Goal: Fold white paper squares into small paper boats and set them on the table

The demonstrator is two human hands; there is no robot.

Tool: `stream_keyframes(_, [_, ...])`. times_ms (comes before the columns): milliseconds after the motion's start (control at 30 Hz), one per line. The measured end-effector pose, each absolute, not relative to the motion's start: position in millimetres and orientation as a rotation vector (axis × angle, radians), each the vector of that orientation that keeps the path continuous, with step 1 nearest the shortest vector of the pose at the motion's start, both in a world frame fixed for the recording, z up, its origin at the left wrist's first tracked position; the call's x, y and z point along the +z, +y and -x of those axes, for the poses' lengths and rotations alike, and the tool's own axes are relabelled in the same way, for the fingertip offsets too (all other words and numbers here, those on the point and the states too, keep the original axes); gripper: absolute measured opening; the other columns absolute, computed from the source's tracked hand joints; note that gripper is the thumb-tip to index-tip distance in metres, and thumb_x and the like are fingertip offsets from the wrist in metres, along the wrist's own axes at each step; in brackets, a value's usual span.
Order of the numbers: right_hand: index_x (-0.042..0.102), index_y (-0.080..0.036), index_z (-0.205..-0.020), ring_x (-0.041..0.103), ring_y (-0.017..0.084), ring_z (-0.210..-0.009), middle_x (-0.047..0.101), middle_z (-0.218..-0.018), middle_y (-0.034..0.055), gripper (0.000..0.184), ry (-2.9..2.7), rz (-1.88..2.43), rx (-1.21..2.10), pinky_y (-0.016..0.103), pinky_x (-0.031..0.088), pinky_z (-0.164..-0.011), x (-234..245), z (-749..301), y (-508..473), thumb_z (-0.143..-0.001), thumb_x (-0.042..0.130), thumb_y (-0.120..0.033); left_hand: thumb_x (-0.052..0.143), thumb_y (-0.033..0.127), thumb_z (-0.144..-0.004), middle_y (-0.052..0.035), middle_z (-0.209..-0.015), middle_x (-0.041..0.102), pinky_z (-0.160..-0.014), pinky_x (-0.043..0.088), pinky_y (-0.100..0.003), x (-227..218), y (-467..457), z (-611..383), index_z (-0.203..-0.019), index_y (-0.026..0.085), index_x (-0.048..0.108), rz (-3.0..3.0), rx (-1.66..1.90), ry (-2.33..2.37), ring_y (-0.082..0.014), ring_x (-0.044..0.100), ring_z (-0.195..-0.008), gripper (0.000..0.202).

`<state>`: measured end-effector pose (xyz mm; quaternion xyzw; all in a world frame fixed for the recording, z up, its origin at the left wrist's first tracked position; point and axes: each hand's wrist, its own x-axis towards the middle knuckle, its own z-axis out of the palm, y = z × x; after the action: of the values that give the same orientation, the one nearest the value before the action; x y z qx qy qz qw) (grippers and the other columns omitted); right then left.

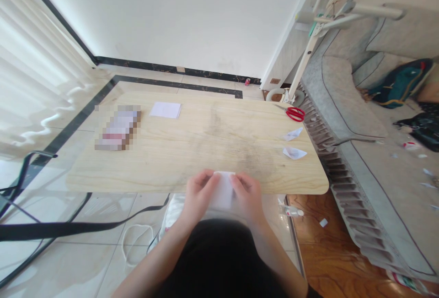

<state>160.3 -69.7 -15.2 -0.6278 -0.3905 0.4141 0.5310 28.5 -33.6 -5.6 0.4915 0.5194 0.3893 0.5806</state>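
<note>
A white sheet of paper (223,192), which looks folded, is held up at the front edge of the wooden table (164,151). My left hand (203,193) pinches its upper left corner between thumb and fingers. On the opposite corner, my right hand (247,193) closes in the same way. The paper's lower part is slightly blurred. Near the table's right end lie two small folded paper boats, the front one (295,153) close behind my right hand's side and the other (293,134) farther back.
Red-handled scissors (295,114) lie at the back right corner. A stack of white paper (165,110) and a pixelated box-like object (119,127) are on the left. Beyond the right edge stand a pale metal frame (305,64) and a grey sofa (343,92). A black strap (85,227) hangs at left.
</note>
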Motion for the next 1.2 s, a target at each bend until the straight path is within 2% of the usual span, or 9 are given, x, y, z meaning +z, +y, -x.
stream_keyframes(100, [0.051,-0.019,-0.053,0.04,0.011,-0.05,0.04,-0.049,-0.004,0.043,-0.989,1.517,0.952,0.024,0.032,-0.047,-16,-161,-71,-0.086,0.058,-0.044,0.064,0.04,-0.076,0.0007,-0.06,0.062,-0.049,0.041,-0.02,-4,-32,-27,-0.068,0.015,0.067,-1.154,0.897,1.223,-0.0118,0.053,-0.055,0.026])
stream_keyframes(333, [0.049,-0.019,-0.055,0.037,0.011,-0.052,0.037,-0.052,-0.0045,0.042,-1.097,1.569,0.878,0.025,0.028,-0.049,-15,-164,-70,-0.089,0.056,-0.044,0.065,0.04,-0.077,0.0009,-0.059,0.061,-0.05,0.04,-0.019,-3,-30,-26,-0.068,0.014,0.067,-1.157,0.876,1.238,-0.0113,0.052,-0.055,0.028])
stream_keyframes(633, [0.056,-0.018,-0.06,0.042,0.012,-0.054,0.044,-0.054,-0.0035,0.038,-1.119,1.603,0.821,0.025,0.031,-0.051,-18,-168,-69,-0.09,0.056,-0.043,0.065,0.043,-0.079,-0.0051,-0.08,0.073,-0.06,0.047,-0.023,-7,-32,-26,-0.092,0.012,0.074,-1.123,0.772,1.139,-0.0178,0.063,-0.071,0.034])
stream_keyframes(800, [0.055,-0.018,-0.061,0.04,0.011,-0.054,0.043,-0.054,-0.0038,0.037,-1.091,1.596,0.827,0.024,0.03,-0.05,-22,-167,-68,-0.089,0.056,-0.042,0.062,0.048,-0.082,-0.0022,-0.061,0.063,-0.049,0.039,-0.021,-11,-32,-24,-0.074,0.01,0.072,-1.176,0.701,1.133,-0.013,0.054,-0.055,0.039])
stream_keyframes(1000, [0.056,-0.018,-0.064,0.046,0.012,-0.055,0.05,-0.057,-0.002,0.037,-1.05,1.503,1.012,0.024,0.033,-0.051,-22,-168,-67,-0.089,0.056,-0.045,0.059,0.047,-0.085,-0.0026,-0.061,0.062,-0.049,0.039,-0.021,-11,-30,-22,-0.073,0.012,0.07,-1.255,0.735,1.171,-0.0137,0.055,-0.056,0.039])
stream_keyframes(1200, [0.048,-0.019,-0.057,0.041,0.011,-0.052,0.043,-0.053,-0.0035,0.042,-1.133,1.531,1.063,0.024,0.03,-0.049,-26,-168,-70,-0.089,0.056,-0.045,0.06,0.046,-0.083,-0.0016,-0.059,0.06,-0.047,0.04,-0.02,-14,-28,-22,-0.068,0.013,0.066,-1.233,0.759,1.222,-0.0135,0.056,-0.055,0.037])
